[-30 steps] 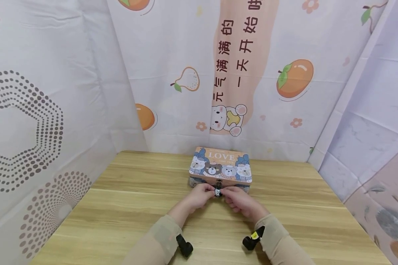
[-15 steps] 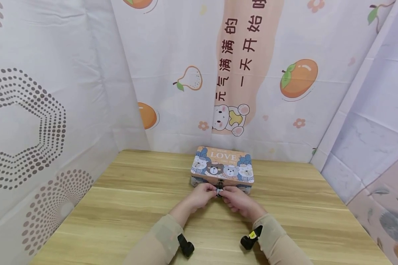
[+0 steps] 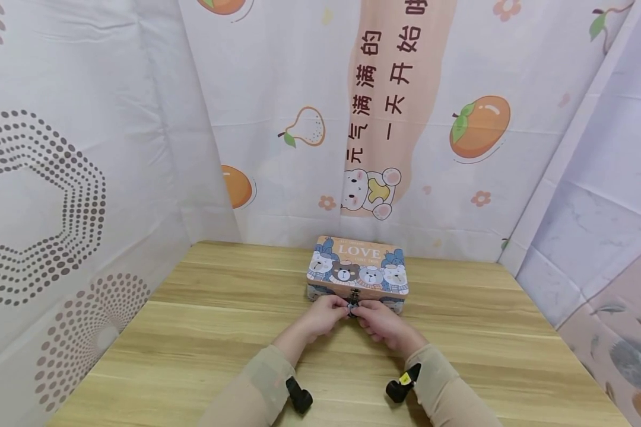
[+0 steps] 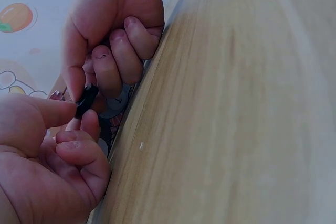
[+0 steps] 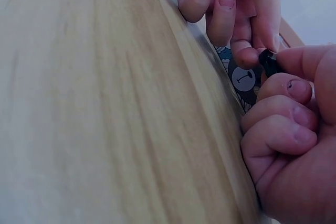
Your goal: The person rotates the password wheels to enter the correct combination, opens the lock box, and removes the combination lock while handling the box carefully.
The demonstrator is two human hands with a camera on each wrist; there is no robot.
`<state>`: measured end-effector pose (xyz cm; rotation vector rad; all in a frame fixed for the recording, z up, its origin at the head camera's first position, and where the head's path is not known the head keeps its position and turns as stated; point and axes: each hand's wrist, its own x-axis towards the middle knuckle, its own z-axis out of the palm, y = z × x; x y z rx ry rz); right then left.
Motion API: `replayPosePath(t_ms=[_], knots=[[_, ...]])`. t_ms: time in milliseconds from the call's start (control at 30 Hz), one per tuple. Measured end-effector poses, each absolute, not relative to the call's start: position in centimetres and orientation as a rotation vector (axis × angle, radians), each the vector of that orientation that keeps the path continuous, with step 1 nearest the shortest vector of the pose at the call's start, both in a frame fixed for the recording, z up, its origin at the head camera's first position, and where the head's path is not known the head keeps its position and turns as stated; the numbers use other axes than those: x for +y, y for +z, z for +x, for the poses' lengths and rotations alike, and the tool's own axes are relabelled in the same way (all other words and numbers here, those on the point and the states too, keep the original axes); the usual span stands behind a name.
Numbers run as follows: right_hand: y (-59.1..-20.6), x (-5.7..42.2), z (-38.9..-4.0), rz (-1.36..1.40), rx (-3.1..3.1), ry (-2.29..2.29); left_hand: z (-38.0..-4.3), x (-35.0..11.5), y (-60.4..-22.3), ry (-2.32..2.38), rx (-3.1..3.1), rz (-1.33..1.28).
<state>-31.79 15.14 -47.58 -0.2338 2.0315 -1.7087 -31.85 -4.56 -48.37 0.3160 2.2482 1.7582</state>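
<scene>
Our left hand (image 3: 319, 316) and right hand (image 3: 386, 322) pinch a small black lock-like piece (image 4: 86, 102) in front of the closed, oblong, orange-and-blue tin box (image 3: 358, 268), near the wooden tabletop (image 3: 229, 332)'s back edge; we seem partway done.

The table (image 3: 208, 320) is surfaced in light, yellowish wood grain, streaked from side to side by darker and paler bands as seen from the head. Near its far edge, about midway along, a box (image 3: 362, 270) is set down flat, lid closed. Its top is printed with bears and, in white letters, the word LOVE.
</scene>
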Motion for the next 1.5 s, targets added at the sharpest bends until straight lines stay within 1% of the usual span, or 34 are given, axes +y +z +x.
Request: replayPosePath(t_ms=[567,1500], knots=[[-47.74,15.06,-31.75,-0.237,2.048,-1.713,-31.70,-4.59,-48.08,1.748,2.251,0.309],[-47.33,15.05,-31.52,-0.205,2.031,-1.720,-32.03,-4.52,-48.62,1.750,2.272,0.322]])
